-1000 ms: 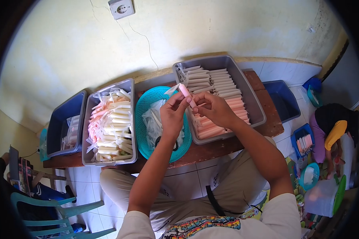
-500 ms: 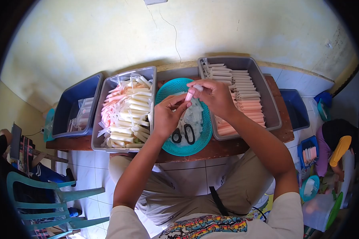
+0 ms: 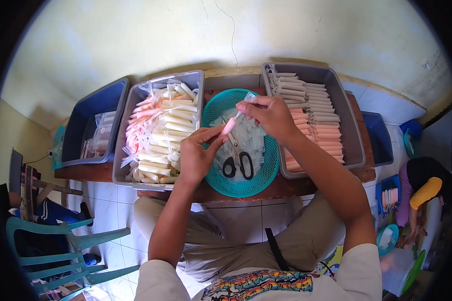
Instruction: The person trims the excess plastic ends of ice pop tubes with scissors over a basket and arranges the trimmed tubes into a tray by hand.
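A pale yellow wall (image 3: 135, 40) with a thin crack (image 3: 234, 31) rises at the back. At the lower left, a green plastic chair (image 3: 40, 224) stands on white floor tiles (image 3: 105, 213). On the far right, a co-worker (image 3: 423, 171) with a yellow sleeve (image 3: 427, 192) bends forward. Near this person are a small blue tray (image 3: 380, 193) holding pale pink packs (image 3: 389, 197), a turquoise basin (image 3: 396, 237) with whitish contents, and a translucent tub (image 3: 396, 268) beside a bright green lid (image 3: 413, 273), both partly lost in the dark edge of the view
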Demonstrator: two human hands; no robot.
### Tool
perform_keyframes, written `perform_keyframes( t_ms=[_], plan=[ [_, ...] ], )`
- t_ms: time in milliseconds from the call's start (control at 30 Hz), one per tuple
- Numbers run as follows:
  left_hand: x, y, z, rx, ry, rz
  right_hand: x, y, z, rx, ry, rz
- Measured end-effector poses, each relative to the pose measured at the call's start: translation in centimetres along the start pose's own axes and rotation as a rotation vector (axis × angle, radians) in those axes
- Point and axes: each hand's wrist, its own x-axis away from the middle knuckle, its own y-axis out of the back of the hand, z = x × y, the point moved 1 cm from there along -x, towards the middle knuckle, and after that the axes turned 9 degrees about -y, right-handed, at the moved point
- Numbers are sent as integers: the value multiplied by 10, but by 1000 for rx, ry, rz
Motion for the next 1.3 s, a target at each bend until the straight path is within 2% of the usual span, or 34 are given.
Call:
perform_keyframes(
  t_ms=[200, 367, 600, 667, 800, 867, 900, 967, 1000, 1067, 1100, 1167, 1300],
  plan=[
    [-3, 1, -6, -119, -37, -44, -7, 2, 6, -85, -96, -23],
    [-3, 1, -8, -188, -32, 14, -3, 5, 4, -83, -177, -40],
    [-1, 0, -3, -205, -33, -9, -4, 2, -2, -80, -126, 14],
    [1, -1, 3, -126, -78, -121, -3, 3, -6, -19, -150, 53],
    [1, 5, -5, -133, -9, -153, 17, -9, -2, 16, -115, 86],
    [0, 6, -4, -118, -4, -190, 25, -18, -11, 240, -168, 105],
    [0, 6, -2, -114, -4, -192, 31, -22, -17, 244, -168, 104],
    [0, 6, 0, -140, -31, -207, 40, -34, -33, 647, 53, 133],
    [0, 7, -1, -140, -32, -210, 44, -39, -44, 649, 55, 133],
    [0, 8, -4, -127, 38, -147, 52, -52, -63, 861, 53, 171],
    [0, 9, -4, -127, 36, -148, 56, -58, -63, 861, 55, 169],
    [0, 9, -6, -171, 27, -137, 61, -70, -66, 925, -101, 206],
    [1, 9, -6, -161, 21, -147, 66, -85, -60, 924, -170, 149]
  ],
)
